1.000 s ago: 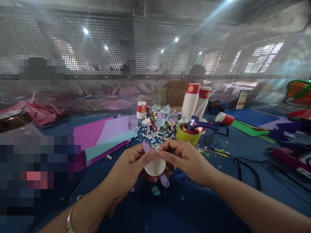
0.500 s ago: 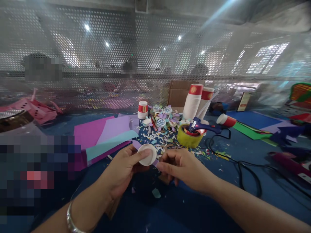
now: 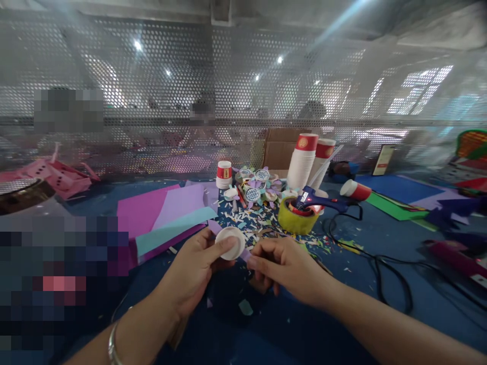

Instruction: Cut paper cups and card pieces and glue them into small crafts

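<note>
My left hand (image 3: 201, 261) grips a round white paper cup bottom (image 3: 235, 244), thumb pressed on its inner face. Purple paper pieces (image 3: 214, 226) stick out from the disc on both sides. At the right side, my right hand (image 3: 279, 261) pinches the purple paper tab (image 3: 245, 254) between thumb and fingers. Beyond the hands lies a heap of small paper turtles (image 3: 252, 194) with grid-patterned round backs. A blue glue gun (image 3: 323, 200) rests on a yellow tape roll (image 3: 292, 218) to the right.
Paper scraps (image 3: 247, 219) litter the blue table. Purple sheets (image 3: 146, 210) and a light blue sheet (image 3: 175, 232) lie left. Stacked paper cups (image 3: 300, 165) stand behind, and a red cup (image 3: 355, 190) lies on its side. A black cable (image 3: 375, 256) winds across the right.
Both hands keep nearly the same hold on the cup bottom and its purple tab. The view has shifted very slightly.
</note>
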The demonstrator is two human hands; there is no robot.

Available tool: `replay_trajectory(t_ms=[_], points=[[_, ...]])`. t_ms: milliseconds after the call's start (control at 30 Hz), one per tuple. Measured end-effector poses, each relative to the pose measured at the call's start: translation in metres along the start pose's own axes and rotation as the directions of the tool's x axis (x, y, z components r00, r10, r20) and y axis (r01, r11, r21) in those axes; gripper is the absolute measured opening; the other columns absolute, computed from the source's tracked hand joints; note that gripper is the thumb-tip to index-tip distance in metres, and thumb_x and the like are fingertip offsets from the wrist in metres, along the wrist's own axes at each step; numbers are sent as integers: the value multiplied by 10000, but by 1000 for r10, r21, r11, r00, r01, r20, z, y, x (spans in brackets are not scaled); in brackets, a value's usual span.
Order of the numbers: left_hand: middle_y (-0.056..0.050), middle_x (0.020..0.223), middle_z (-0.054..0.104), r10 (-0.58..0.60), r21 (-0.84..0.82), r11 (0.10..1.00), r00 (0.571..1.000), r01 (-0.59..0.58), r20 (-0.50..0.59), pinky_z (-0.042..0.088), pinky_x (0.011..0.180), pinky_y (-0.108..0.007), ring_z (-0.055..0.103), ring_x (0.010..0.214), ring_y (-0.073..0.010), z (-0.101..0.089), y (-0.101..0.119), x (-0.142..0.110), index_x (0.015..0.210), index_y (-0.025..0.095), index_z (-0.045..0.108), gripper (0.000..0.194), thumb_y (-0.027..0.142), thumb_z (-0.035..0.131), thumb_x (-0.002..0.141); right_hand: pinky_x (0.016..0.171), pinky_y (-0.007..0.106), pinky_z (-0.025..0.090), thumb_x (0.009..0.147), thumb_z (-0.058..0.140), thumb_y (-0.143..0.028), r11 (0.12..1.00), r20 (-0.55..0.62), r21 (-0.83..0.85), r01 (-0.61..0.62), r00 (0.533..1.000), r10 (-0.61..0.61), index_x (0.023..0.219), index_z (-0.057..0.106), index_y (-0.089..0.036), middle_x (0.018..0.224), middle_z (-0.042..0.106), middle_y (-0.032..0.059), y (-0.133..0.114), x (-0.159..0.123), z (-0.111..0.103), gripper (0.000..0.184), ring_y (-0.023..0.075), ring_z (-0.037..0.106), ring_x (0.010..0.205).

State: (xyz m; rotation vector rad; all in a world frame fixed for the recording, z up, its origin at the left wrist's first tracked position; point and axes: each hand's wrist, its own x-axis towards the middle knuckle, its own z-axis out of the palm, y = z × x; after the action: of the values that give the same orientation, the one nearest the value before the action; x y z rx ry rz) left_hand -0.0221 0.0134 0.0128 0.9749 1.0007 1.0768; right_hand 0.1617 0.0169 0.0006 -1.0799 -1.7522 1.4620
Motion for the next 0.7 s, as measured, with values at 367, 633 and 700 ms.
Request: replay_trajectory(t_ms=[367, 633, 700], points=[[-29, 842, 661, -1, 218, 976, 1000, 0, 4, 437, 574, -243, 566, 731, -165, -3, 10, 1, 875, 180, 661, 194, 302, 710, 733, 526, 223, 459, 926, 550, -411, 974, -165, -195, 113, 975, -146, 859, 623, -185, 719, 599, 10, -6, -5, -15, 247, 110, 541, 603], [29, 644, 565, -121, 532, 843, 940, -72, 319, 318, 554, -248, 469, 599, -135, -4, 11, -6, 692, 197, 661, 90, 155, 583, 680, 599, 263, 471, 909, 584, -375, 976, -102, -180, 122, 985, -142, 846, 606, -187, 752, 610, 14, -6, -6, -16, 199, 134, 572, 665], [39, 635, 550, -156, 573, 817, 932, -65, 328, 317, 556, -251, 462, 585, -135, -7, 13, -6, 699, 206, 650, 86, 172, 574, 679, 610, 268, 467, 905, 591, -376, 976, -120, -182, 120, 982, -143, 868, 598, -188, 768, 610, 14, -6, -7, -15, 191, 139, 575, 681]])
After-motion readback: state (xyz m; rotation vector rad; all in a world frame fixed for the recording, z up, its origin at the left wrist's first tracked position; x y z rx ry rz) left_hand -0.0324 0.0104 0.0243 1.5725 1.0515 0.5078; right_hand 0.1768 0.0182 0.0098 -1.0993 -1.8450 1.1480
